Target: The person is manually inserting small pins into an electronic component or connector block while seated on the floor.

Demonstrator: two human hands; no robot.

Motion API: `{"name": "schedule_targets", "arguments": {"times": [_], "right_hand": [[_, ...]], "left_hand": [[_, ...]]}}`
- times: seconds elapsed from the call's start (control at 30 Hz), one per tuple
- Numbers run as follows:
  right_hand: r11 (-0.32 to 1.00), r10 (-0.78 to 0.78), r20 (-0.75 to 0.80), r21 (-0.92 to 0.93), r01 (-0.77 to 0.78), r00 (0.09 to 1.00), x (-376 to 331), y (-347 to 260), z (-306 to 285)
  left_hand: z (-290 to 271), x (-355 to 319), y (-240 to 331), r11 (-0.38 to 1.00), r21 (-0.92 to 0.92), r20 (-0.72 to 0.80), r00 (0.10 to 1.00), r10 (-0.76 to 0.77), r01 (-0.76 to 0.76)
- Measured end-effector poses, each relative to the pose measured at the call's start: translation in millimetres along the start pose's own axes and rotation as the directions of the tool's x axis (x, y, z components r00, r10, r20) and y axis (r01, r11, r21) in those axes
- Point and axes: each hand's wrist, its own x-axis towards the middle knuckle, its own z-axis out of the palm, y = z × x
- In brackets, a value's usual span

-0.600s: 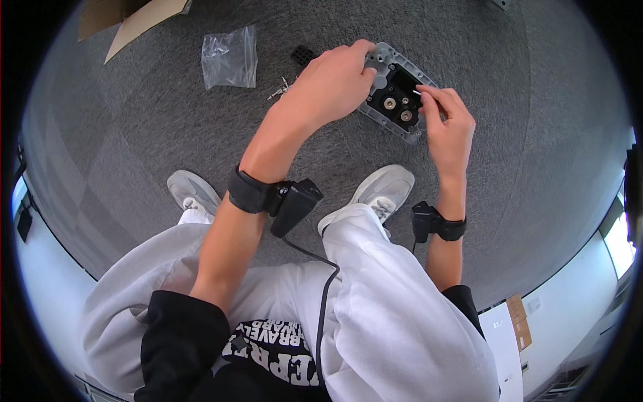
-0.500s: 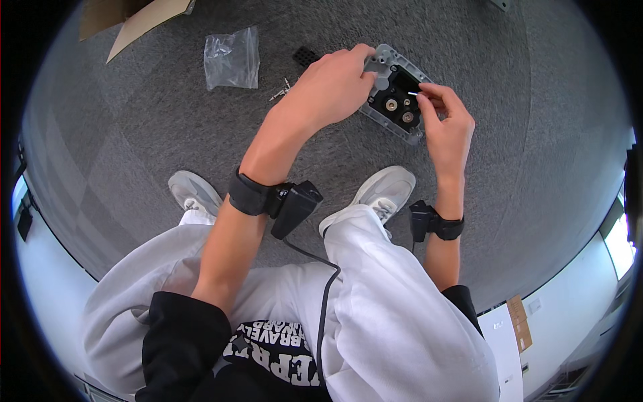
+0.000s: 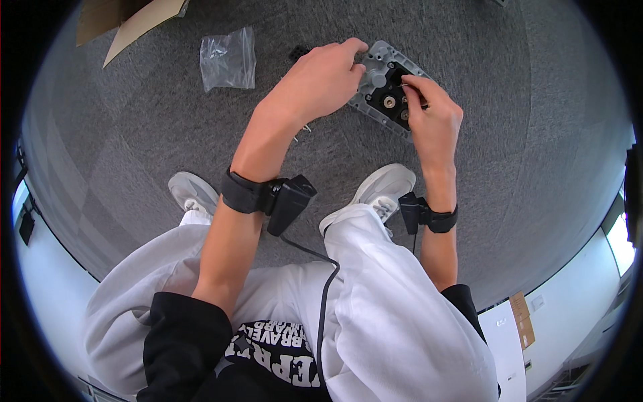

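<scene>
A grey metal housing [image 3: 380,112] with a black inner plate and round brass-coloured fittings [image 3: 390,102] lies on the carpet ahead of me. My left hand [image 3: 328,79] is closed at its left edge, thumb and index finger at the rim; the other fingers are hidden. Over the black plate my right hand [image 3: 434,114] pinches a thin silver pin [image 3: 403,85] between thumb and fingertips. That hand covers the housing's right part. Several small silver screws [image 3: 303,131] lie beside my left wrist, partly hidden by it. A black perforated block [image 3: 299,52] shows behind the left hand.
A clear plastic bag [image 3: 228,59] lies on the grey carpet [image 3: 167,120] to the left. An opened cardboard box [image 3: 137,23] stands at the far left. My shoes [image 3: 385,187] are on the near side. A black cable [image 3: 326,295] runs from the left wrist's device.
My right hand has moved left and slightly up over the black plate with the pin. The left hand has shifted slightly left, and screws now show below its wrist.
</scene>
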Motion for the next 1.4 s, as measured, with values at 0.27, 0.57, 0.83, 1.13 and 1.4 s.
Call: {"name": "schedule_targets", "arguments": {"times": [0.27,0.57,0.83,1.13,1.4], "right_hand": [[0.997,-0.061,-0.042,-0.047,0.059,0.997,0,-2,5],[0.997,-0.057,-0.056,-0.048,0.054,0.997,-1,3,9],[0.981,-0.128,-0.136,-0.160,0.106,0.982,-2,3,8],[0.970,-0.178,-0.118,-0.188,0.154,0.977,0,11,14],[0.972,-0.189,-0.005,-0.139,0.187,0.982,12,10,9]], "left_hand": [[-5,-2,1,1.000,0.011,-0.001,1.000,0.009,-0.009],[-9,-2,-5,1.000,0.012,-0.011,1.000,0.013,-0.013],[-9,-2,-5,1.000,0.026,-0.017,1.000,0.002,-0.002],[-12,-1,-7,1.000,0.023,-0.012,1.000,0.007,-0.007],[-11,-3,-7,0.999,0.020,0.000,1.000,-0.025,0.025]]}}
